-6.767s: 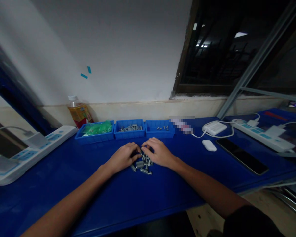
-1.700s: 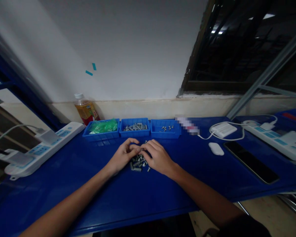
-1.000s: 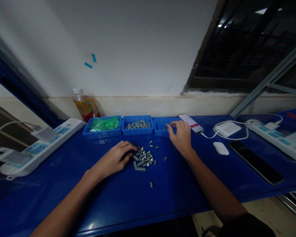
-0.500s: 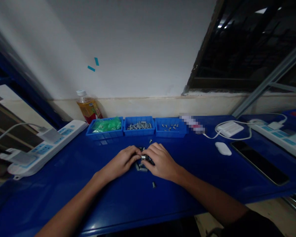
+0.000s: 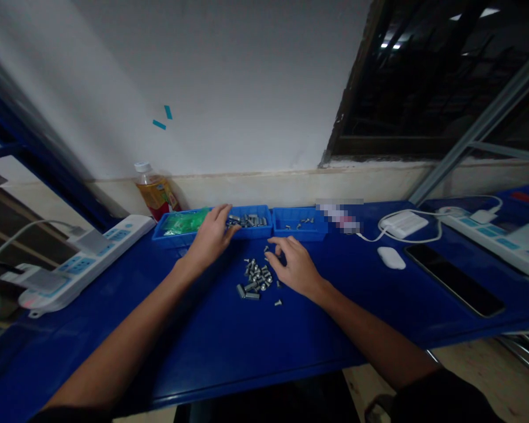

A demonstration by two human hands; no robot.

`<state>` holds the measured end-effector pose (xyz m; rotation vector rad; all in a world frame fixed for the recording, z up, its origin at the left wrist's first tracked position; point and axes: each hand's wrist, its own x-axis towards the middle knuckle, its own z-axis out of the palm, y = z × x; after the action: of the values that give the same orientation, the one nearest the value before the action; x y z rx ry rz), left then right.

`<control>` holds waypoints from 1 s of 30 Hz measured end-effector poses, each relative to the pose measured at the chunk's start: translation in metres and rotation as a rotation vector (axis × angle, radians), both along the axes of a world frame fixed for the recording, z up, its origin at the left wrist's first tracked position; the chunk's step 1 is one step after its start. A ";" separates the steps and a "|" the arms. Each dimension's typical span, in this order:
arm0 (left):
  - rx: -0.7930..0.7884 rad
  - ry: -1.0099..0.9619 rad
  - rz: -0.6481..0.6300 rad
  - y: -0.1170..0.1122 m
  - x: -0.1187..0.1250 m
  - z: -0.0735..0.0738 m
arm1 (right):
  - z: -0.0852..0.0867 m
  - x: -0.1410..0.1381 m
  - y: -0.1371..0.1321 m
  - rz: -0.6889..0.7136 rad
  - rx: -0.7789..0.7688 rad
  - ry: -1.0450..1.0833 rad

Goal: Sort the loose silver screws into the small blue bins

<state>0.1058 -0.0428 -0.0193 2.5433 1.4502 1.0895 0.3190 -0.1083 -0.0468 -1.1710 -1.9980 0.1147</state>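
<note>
A small heap of silver screws and metal sleeves [image 5: 254, 279] lies on the blue table [image 5: 255, 346]. My left hand [image 5: 210, 236] reaches forward to the near edge of the middle blue tray [image 5: 250, 221], which holds metal sleeves; its fingers are stretched out over the tray's left corner. My right hand [image 5: 293, 266] hovers at the right side of the heap, fingers curled and pinched together; what they hold is too small to make out. One loose screw [image 5: 277, 303] lies apart, nearer to me.
A left tray with green bags [image 5: 180, 224] and a right tray with a few screws [image 5: 300, 223] flank the middle one. A bottle [image 5: 154, 194] stands by the wall. Power strips [image 5: 77, 258] [image 5: 494, 238], a charger [image 5: 403, 224], a white case [image 5: 390, 257] and a dark phone [image 5: 454, 279] lie around.
My left hand has left the heap and moved forward to the middle tray. My right hand has lifted off the heap and shifted slightly right, uncovering the screws.
</note>
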 end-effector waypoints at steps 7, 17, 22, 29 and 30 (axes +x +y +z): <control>-0.266 0.233 -0.357 -0.029 -0.003 -0.037 | 0.000 0.002 -0.001 0.066 -0.032 -0.084; -0.463 -0.131 -0.369 -0.042 0.013 -0.028 | -0.005 -0.005 -0.004 0.182 -0.044 -0.145; -0.528 -0.177 -0.418 -0.051 0.018 -0.021 | -0.002 -0.007 -0.008 0.192 0.004 -0.129; -0.352 0.052 -0.404 -0.039 0.007 -0.036 | 0.010 0.027 0.025 -0.242 0.146 -0.095; -0.339 0.109 -0.431 -0.038 0.005 -0.037 | 0.011 0.035 0.030 -0.335 0.154 -0.088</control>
<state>0.1103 -0.0809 -0.0562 2.5197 0.9309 0.5940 0.3538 -0.0779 -0.0359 -1.4093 -1.8189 -0.2595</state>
